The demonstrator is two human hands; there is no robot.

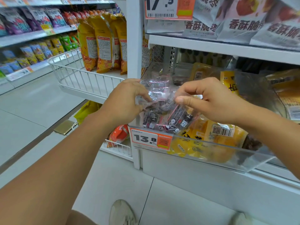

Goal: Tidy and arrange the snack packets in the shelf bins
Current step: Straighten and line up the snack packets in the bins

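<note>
Both hands sit mid-frame on one clear bag of small dark-wrapped snacks [164, 109]. Left hand [128, 101] pinches the bag's left edge, fingers curled in tight; right hand [209, 101] pinches the top right w/ thumb pressed flat vs. curled fingers. Narrow grips, both holding plastic. The bag hangs between them, just above the front lip of a clear shelf bin [219, 153], at its left end.

In that bin, under & right of the bag: yellow packets [227, 140], one showing a barcode sticker. More yellow packets further back, right side of frame. On the bin's front, lower centre, an orange price tag [151, 139] reading 13.8.

Upper right: shelf w/ white packets w/ red print [243, 21], plus another price tag [168, 8] at top centre.

Left of the white upright post [134, 46]: a white wire basket [84, 75] w/ tall yellow-orange bags [103, 43] standing behind it. Far left, blurred shelves of purple, blue & green packs.

Bottom: pale tiled floor [40, 111], a light shoe [121, 211] at bottom centre.
</note>
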